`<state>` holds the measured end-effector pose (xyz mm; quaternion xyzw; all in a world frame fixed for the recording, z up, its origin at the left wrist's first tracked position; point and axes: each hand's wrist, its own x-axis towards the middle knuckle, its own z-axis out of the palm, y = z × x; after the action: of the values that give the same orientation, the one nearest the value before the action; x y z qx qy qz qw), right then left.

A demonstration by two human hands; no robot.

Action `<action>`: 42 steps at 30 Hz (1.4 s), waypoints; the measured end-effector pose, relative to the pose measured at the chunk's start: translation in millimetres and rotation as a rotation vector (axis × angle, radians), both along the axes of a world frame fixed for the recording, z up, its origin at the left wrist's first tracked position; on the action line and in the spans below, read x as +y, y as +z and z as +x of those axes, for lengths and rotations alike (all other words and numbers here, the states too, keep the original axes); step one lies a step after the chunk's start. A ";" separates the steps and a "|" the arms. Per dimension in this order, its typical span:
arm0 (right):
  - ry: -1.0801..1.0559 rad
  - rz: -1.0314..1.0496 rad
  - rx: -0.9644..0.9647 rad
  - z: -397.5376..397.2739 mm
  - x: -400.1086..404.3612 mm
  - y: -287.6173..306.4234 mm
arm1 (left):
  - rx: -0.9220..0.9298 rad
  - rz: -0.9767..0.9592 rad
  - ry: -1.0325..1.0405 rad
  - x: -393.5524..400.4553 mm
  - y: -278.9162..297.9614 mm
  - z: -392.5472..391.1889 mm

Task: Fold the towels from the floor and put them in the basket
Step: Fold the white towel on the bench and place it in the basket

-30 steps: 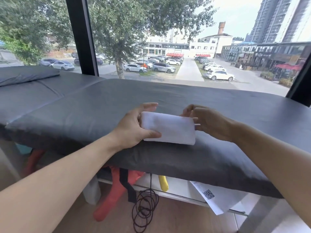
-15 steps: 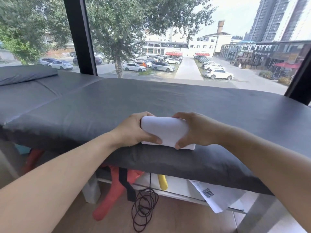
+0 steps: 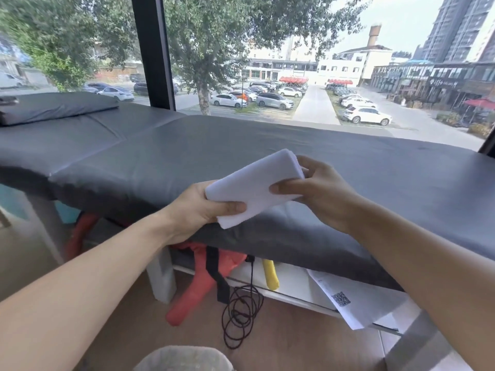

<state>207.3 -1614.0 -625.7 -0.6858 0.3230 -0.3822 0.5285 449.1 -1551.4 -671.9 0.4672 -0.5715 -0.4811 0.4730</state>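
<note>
A folded white towel [image 3: 254,187] is held tilted above the front edge of the grey padded table [image 3: 375,167]. The left hand [image 3: 198,210] pinches its 7 o'clock corner; the right hand [image 3: 318,194] grips its 2 o'clock end, thumb on top.

The left hand's [image 3: 199,210] fingers are hidden behind the towel [image 3: 254,187], only its thumb showing on top, and the right hand [image 3: 318,194] covers the towel's right end. A pale rounded thing [image 3: 184,358] at the bottom edge is cut off and too blurred to name. The sheet's [image 3: 356,303] code is too small to read, and the bed [image 3: 348,162] hides the red thing's [image 3: 192,293] top.
</note>
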 end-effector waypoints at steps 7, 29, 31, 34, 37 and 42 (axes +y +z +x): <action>0.047 -0.014 0.271 87.9 19.1 -19.2 | -0.282 0.160 0.050 57.0 -26.1 53.0; 0.463 0.208 0.536 225.8 105.3 -201.2 | -0.655 0.631 0.223 151.8 -152.2 141.8; 0.472 0.178 0.671 226.0 106.3 -237.8 | -0.911 0.742 0.144 152.2 -171.0 151.4; 0.501 0.264 0.777 222.9 111.2 -298.5 | -0.928 0.831 0.084 152.6 -195.0 157.6; 0.384 0.378 0.834 217.5 117.6 -366.6 | -0.928 0.839 0.036 149.0 -212.6 162.6; 0.237 0.782 0.727 212.0 137.7 -471.5 | -0.855 0.895 -0.026 147.2 -233.8 174.3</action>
<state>419.3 -1476.3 -1097.2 -0.5576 0.5235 0.0902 0.6379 623.4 -1404.2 -905.6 0.7648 -0.4589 -0.4500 -0.0455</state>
